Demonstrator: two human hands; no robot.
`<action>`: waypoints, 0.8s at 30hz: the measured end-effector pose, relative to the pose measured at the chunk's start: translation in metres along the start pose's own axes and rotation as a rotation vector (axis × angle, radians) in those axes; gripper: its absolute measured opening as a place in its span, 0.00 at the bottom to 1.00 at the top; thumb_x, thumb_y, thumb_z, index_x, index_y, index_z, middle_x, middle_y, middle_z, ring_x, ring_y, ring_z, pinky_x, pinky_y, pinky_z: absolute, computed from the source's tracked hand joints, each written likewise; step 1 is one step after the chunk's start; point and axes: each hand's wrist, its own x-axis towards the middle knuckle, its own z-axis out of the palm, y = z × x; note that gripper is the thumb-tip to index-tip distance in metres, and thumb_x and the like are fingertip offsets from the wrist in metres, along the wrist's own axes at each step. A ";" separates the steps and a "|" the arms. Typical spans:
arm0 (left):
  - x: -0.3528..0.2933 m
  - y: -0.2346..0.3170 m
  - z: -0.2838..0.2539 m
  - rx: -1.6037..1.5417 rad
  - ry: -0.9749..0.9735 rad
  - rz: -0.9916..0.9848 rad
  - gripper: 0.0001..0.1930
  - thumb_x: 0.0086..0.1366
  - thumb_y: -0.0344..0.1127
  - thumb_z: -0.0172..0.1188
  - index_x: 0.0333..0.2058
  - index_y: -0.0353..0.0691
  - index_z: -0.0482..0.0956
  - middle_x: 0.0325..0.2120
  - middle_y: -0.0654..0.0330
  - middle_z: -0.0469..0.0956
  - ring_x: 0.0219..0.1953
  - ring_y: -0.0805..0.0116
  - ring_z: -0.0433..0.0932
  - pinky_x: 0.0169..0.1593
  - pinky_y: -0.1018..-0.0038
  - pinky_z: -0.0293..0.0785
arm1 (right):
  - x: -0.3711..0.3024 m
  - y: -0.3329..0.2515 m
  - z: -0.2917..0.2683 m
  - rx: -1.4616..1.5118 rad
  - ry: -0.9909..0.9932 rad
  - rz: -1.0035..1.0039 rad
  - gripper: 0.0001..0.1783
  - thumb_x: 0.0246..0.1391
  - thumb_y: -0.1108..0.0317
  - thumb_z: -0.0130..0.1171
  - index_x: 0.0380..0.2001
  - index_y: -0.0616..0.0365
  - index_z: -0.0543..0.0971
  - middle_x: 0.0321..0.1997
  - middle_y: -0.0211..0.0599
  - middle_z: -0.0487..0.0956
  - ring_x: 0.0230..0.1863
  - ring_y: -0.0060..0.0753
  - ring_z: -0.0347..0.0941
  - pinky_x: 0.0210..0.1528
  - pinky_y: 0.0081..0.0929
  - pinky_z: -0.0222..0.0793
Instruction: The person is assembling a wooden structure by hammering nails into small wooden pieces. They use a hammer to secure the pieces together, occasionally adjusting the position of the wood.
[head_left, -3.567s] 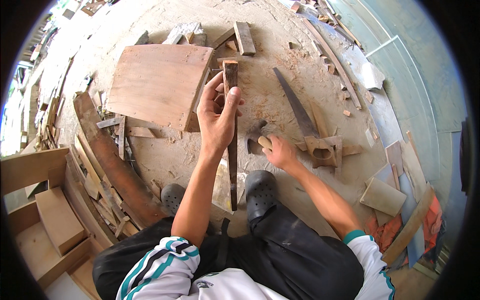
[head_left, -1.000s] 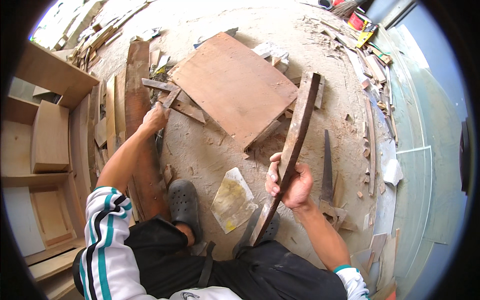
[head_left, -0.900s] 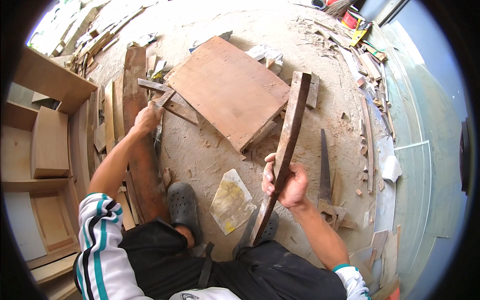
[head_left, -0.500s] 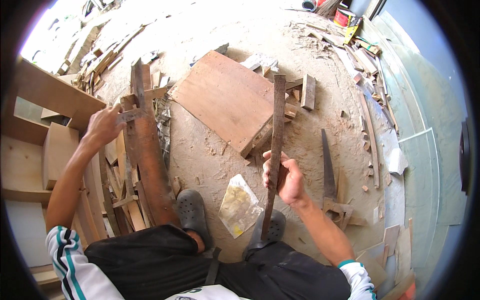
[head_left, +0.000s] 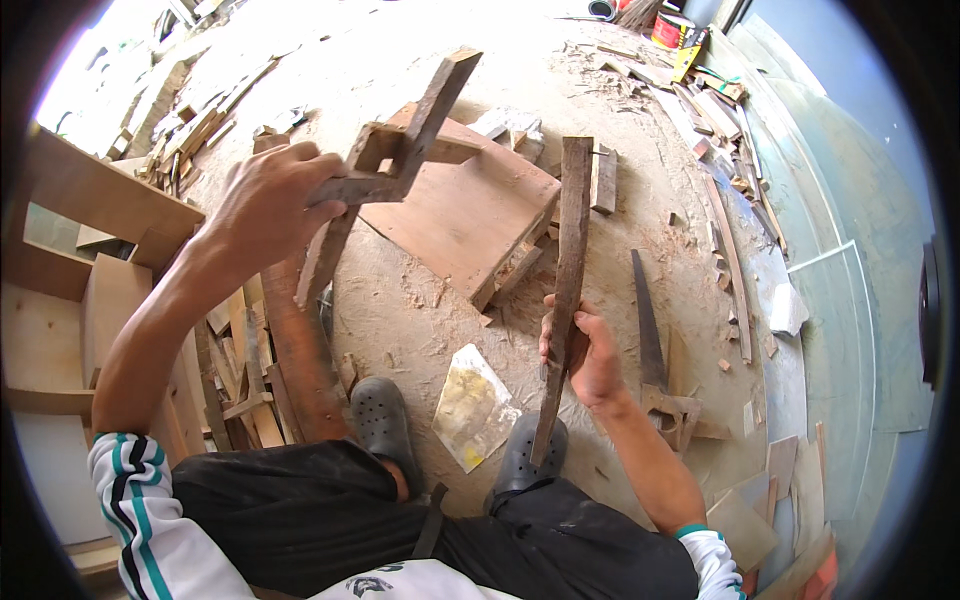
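Note:
My left hand (head_left: 255, 205) grips a small frame of joined wooden strips (head_left: 430, 112) by one crosspiece, raised over the far left corner of a low board-topped wooden piece (head_left: 470, 195). In my right hand (head_left: 592, 365) a long, dark wooden strip (head_left: 570, 240) stands nearly upright, fingers closed round its lower half. What looks like a nail sticks out near the strip's top. The strip's lower end is over my right clog (head_left: 530, 455). Beneath the left hand lies a reddish-brown plank (head_left: 300, 350), reaching toward my left leg.
A handsaw (head_left: 650, 340) lies on the floor to the right. Between my feet and the board-topped piece is a pale, stained sheet (head_left: 475, 405). Wooden shelving (head_left: 90, 310) and wood offcuts (head_left: 235, 370) crowd the left side. Glass panes (head_left: 850, 330) lean along the right.
My left hand has lifted the wooden frame off the plank and moved it up and right, tilting it. My right hand has shifted slightly right with the strip.

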 end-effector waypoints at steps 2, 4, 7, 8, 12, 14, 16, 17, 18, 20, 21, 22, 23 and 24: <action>0.018 -0.001 0.018 -0.055 0.044 0.101 0.15 0.59 0.33 0.72 0.45 0.40 0.82 0.34 0.55 0.80 0.36 0.55 0.81 0.41 0.61 0.77 | -0.005 -0.004 -0.006 0.002 0.021 -0.035 0.20 0.65 0.58 0.44 0.53 0.58 0.73 0.36 0.36 0.78 0.33 0.29 0.74 0.38 0.30 0.71; 0.033 0.001 0.025 -0.027 0.122 0.165 0.15 0.59 0.34 0.72 0.45 0.40 0.83 0.33 0.57 0.81 0.35 0.58 0.81 0.41 0.62 0.78 | -0.008 -0.007 -0.010 0.004 0.040 -0.056 0.21 0.65 0.57 0.45 0.53 0.58 0.73 0.36 0.35 0.78 0.33 0.28 0.74 0.38 0.30 0.71; 0.058 0.004 0.028 0.027 0.146 0.173 0.14 0.60 0.37 0.71 0.44 0.43 0.85 0.35 0.58 0.84 0.39 0.60 0.84 0.44 0.63 0.81 | -0.014 -0.013 -0.014 -0.018 0.075 -0.064 0.22 0.65 0.55 0.45 0.54 0.57 0.73 0.35 0.35 0.77 0.33 0.28 0.74 0.39 0.30 0.71; 0.062 0.002 0.029 0.031 0.154 0.171 0.14 0.60 0.37 0.71 0.44 0.44 0.85 0.35 0.58 0.84 0.39 0.60 0.84 0.44 0.64 0.81 | -0.016 -0.015 -0.015 -0.031 0.080 -0.067 0.22 0.65 0.55 0.45 0.54 0.57 0.73 0.35 0.35 0.78 0.33 0.28 0.74 0.39 0.30 0.71; 0.072 -0.016 0.035 0.039 0.154 0.108 0.14 0.58 0.37 0.72 0.44 0.45 0.86 0.35 0.58 0.84 0.39 0.59 0.84 0.46 0.64 0.81 | -0.023 -0.017 -0.019 -0.060 0.090 -0.064 0.21 0.65 0.56 0.45 0.54 0.58 0.74 0.36 0.35 0.78 0.34 0.28 0.75 0.39 0.30 0.71; 0.073 -0.040 0.043 0.031 0.182 0.069 0.14 0.58 0.37 0.72 0.43 0.45 0.86 0.35 0.58 0.84 0.39 0.59 0.84 0.46 0.64 0.80 | -0.025 -0.017 -0.016 -0.077 0.115 -0.059 0.22 0.64 0.56 0.46 0.53 0.59 0.74 0.35 0.35 0.78 0.34 0.29 0.75 0.38 0.30 0.71; 0.071 -0.070 0.048 0.015 0.175 0.013 0.15 0.57 0.37 0.73 0.43 0.43 0.85 0.35 0.56 0.83 0.39 0.56 0.84 0.46 0.61 0.79 | -0.026 -0.018 -0.007 -0.117 0.168 -0.050 0.23 0.62 0.55 0.48 0.52 0.60 0.75 0.34 0.35 0.77 0.32 0.30 0.75 0.36 0.30 0.72; 0.070 -0.089 0.052 0.021 0.196 0.011 0.16 0.56 0.37 0.73 0.43 0.43 0.85 0.35 0.55 0.83 0.39 0.55 0.84 0.46 0.61 0.79 | -0.026 -0.019 -0.005 -0.136 0.152 -0.049 0.23 0.62 0.56 0.48 0.52 0.60 0.75 0.34 0.35 0.78 0.32 0.30 0.75 0.36 0.30 0.72; 0.069 -0.108 0.056 0.026 0.217 0.009 0.16 0.56 0.37 0.73 0.43 0.42 0.85 0.35 0.55 0.83 0.39 0.54 0.83 0.46 0.60 0.78 | -0.026 -0.021 -0.003 -0.154 0.134 -0.042 0.22 0.64 0.57 0.47 0.53 0.60 0.75 0.35 0.35 0.78 0.33 0.29 0.75 0.37 0.30 0.72; 0.062 -0.131 0.058 0.022 0.235 0.011 0.17 0.57 0.34 0.73 0.44 0.37 0.83 0.35 0.51 0.82 0.39 0.51 0.82 0.45 0.61 0.76 | -0.024 -0.022 0.001 -0.185 0.100 -0.022 0.21 0.66 0.58 0.45 0.54 0.59 0.74 0.37 0.36 0.79 0.35 0.28 0.76 0.38 0.29 0.72; 0.059 -0.143 0.062 0.013 0.256 0.015 0.17 0.57 0.34 0.72 0.45 0.37 0.83 0.35 0.50 0.82 0.39 0.51 0.82 0.45 0.61 0.76 | -0.022 -0.022 0.007 -0.202 0.121 -0.013 0.20 0.66 0.59 0.45 0.52 0.59 0.74 0.36 0.36 0.79 0.34 0.28 0.76 0.37 0.29 0.73; 0.056 -0.152 0.068 -0.001 0.276 0.018 0.17 0.57 0.34 0.72 0.45 0.37 0.83 0.36 0.50 0.82 0.39 0.51 0.82 0.46 0.61 0.76 | -0.020 -0.024 0.012 -0.230 0.127 -0.005 0.19 0.66 0.59 0.45 0.51 0.59 0.74 0.36 0.36 0.79 0.34 0.28 0.77 0.37 0.29 0.73; 0.053 -0.160 0.075 -0.006 0.289 0.001 0.17 0.58 0.37 0.72 0.45 0.40 0.83 0.36 0.53 0.82 0.40 0.52 0.83 0.46 0.61 0.77 | -0.016 -0.025 0.018 -0.258 0.132 0.002 0.18 0.66 0.59 0.45 0.50 0.58 0.74 0.35 0.36 0.79 0.34 0.28 0.77 0.37 0.29 0.73; 0.050 -0.168 0.083 -0.009 0.302 -0.015 0.17 0.59 0.40 0.71 0.46 0.43 0.84 0.37 0.55 0.83 0.41 0.54 0.83 0.46 0.60 0.78 | -0.012 -0.026 0.024 -0.285 0.136 0.009 0.18 0.66 0.59 0.45 0.49 0.58 0.74 0.35 0.36 0.79 0.33 0.28 0.77 0.37 0.29 0.73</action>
